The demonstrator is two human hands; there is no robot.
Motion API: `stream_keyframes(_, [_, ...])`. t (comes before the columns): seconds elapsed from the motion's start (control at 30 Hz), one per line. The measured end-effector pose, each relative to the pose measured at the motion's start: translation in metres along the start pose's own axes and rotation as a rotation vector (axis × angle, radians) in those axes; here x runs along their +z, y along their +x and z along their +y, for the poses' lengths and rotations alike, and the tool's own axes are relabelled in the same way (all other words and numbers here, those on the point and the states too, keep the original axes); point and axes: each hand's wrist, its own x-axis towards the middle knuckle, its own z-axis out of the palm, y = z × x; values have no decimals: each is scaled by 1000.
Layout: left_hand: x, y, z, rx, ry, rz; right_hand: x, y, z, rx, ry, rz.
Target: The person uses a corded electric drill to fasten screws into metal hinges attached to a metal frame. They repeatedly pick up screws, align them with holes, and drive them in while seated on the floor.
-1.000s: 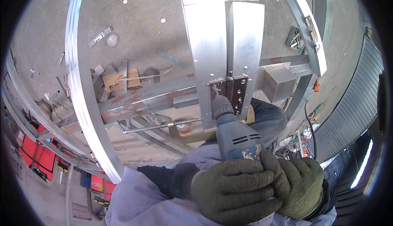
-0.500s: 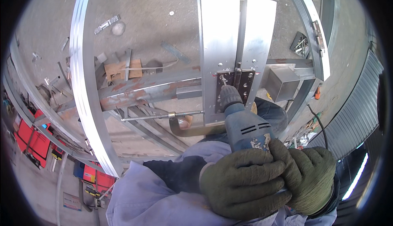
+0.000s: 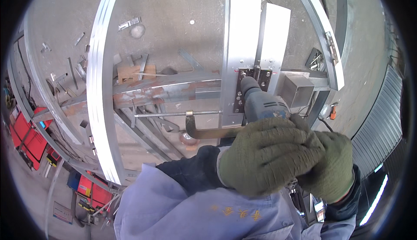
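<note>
Both hands in thick green knit gloves wrap a grey-bodied electric drill [image 3: 263,105]: the left hand [image 3: 269,155] lies over the top with fingers pressed together and curled around the housing, the right hand [image 3: 332,166] clasps from the side, its fingers closed on the grip beneath. The drill's nose meets a dark perforated hinge plate [image 3: 252,88] fixed where two upright bright aluminium rails [image 3: 241,35] stand side by side — the tip itself is hidden by the chuck. Just right of the plate sits a square grey metal box [image 3: 297,90]; just left, a threaded rod with a curved steel clamp [image 3: 204,129] crosses a rusty steel beam [image 3: 160,92]. A long curved aluminium frame edge [image 3: 97,88] bounds the left side, with bare concrete floor [image 3: 182,9] open beyond it. Red cases [image 3: 26,138] lie at the far left — and red-and-blue ones [image 3: 89,190] near the lower left.
</note>
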Motion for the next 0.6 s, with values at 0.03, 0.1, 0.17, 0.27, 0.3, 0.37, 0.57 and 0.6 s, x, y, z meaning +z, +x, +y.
stream_keyframes(0.03, [-2,2,-2,35,-45,0,-1,1,-1,-15,-22,9])
stream_keyframes(0.1, [-8,2,-14,88,-132,-7,3,3,-2,-29,-14,59])
stream_keyframes(0.17, [-10,1,-18,117,-178,7,9,-1,1,-49,-21,105])
stream_keyframes(0.27, [-1,6,-16,143,-151,67,11,-4,0,-18,16,93])
stream_keyframes(0.3, [0,9,-17,173,-125,89,15,-6,1,-2,27,102])
stream_keyframes(0.37, [1,10,-11,163,-73,115,15,-7,1,54,58,97])
stream_keyframes(0.57, [17,3,14,50,115,346,29,-12,3,71,154,182])
stream_keyframes(0.6, [19,5,14,39,115,345,35,-15,4,76,194,200])
